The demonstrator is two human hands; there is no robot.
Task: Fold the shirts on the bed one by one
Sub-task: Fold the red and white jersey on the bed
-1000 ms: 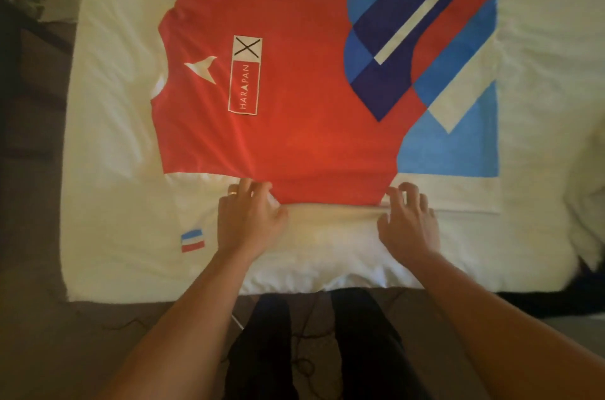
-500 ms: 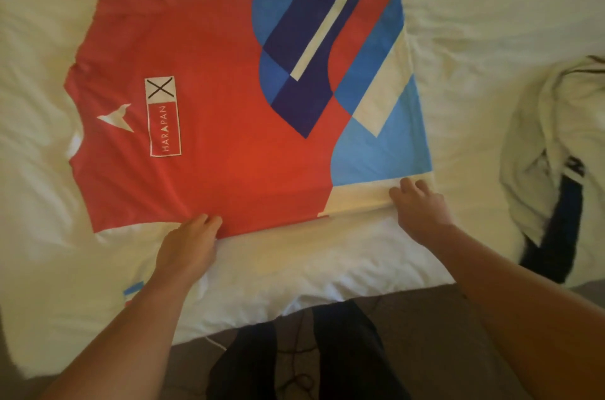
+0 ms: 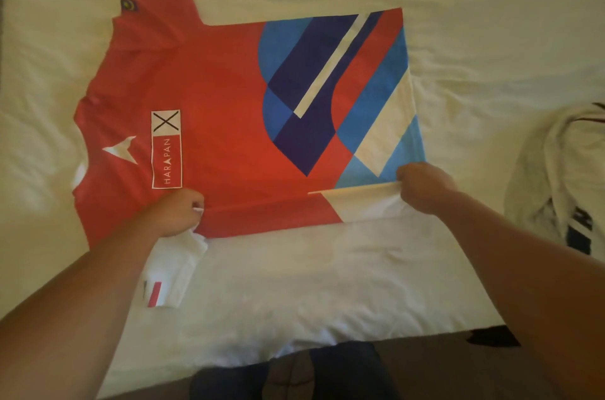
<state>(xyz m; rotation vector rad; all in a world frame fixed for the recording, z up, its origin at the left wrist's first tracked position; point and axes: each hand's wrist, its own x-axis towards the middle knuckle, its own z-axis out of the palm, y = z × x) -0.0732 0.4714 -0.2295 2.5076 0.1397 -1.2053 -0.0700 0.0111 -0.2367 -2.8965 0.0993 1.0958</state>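
Both hands, the left hand (image 3: 178,213) and right hand (image 3: 422,185), pinch the near folded edge of a red, blue-patterned jersey (image 3: 222,111) spread on a white-sheeted bed (image 3: 491,23).

Red shirt (image 3: 216,98) spread flat on white bed (image 3: 491,23), collar leftward. Left hand (image 3: 178,214) and right hand (image 3: 424,185) pinch near edge, fabric lifted. Crumpled white garment (image 3: 553,177) at right.

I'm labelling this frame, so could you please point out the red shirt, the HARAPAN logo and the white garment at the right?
red shirt (image 3: 222,98): head view, plain chest area.
HARAPAN logo (image 3: 166,164): head view, lettering.
white garment (image 3: 553,170): head view, crumpled middle.
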